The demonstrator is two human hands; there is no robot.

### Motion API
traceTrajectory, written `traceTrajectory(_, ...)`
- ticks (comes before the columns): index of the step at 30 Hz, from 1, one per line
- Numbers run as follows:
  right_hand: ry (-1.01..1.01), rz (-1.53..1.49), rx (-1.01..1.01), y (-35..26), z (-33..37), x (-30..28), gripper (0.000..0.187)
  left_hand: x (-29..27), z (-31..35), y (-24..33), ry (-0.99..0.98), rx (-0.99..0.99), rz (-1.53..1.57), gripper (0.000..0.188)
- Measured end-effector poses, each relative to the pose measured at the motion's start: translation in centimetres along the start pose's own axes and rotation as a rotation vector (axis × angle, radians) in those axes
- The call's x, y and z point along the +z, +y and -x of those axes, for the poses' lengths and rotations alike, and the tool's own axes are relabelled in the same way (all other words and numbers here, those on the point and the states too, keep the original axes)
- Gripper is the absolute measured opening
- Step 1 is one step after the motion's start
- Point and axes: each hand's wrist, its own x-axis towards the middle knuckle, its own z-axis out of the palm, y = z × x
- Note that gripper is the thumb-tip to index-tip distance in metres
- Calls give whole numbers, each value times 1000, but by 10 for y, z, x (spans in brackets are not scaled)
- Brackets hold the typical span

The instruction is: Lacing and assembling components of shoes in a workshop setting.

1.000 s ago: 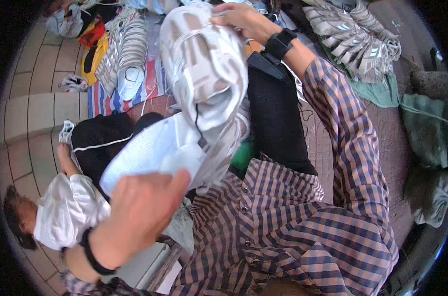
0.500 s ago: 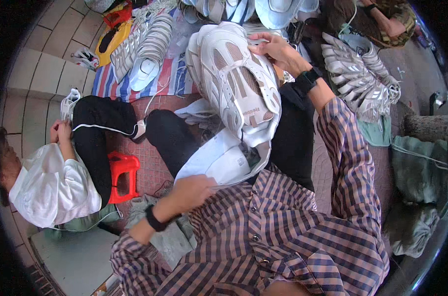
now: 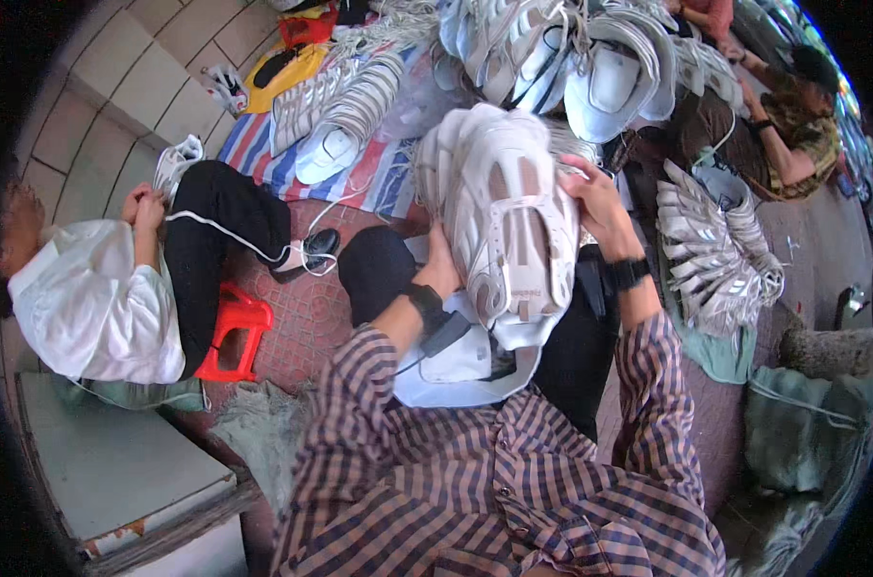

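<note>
Across my lap lies a nested stack of white and beige sneaker uppers (image 3: 523, 236), toes pointing away from me. The top upper has brown mesh and an unlaced eyelet row. Its pale lining and collar (image 3: 456, 370) spread out near my shirt. My left hand (image 3: 441, 266) grips the stack's left side, fingers partly hidden behind it. On the right side, my right hand (image 3: 593, 202) holds the edge of the uppers near the forefoot, its thumb on top.
More stacked uppers (image 3: 345, 115) lie on a striped sheet (image 3: 263, 144); others are piled ahead (image 3: 614, 72) and at right (image 3: 710, 255). A person in white (image 3: 105, 308) works at left near a red stool (image 3: 239, 332). Another person (image 3: 792, 144) sits far right. A pale box (image 3: 119, 462) stands lower left.
My left hand has moved from the collar end forward to the stack's left side. My right hand stays on the right side. The view has shifted, showing more of the far piles.
</note>
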Motion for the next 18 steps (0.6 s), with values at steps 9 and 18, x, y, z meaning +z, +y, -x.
traceTrajectory(9, 266, -119, -394, -85, 128, 13, 41, 108, 20, 12, 39, -110, -347, 51)
traceTrajectory(18, 339, -162, -243, -28, 33, -1, 25, 64, -46, 53, 95, -52, -444, 53)
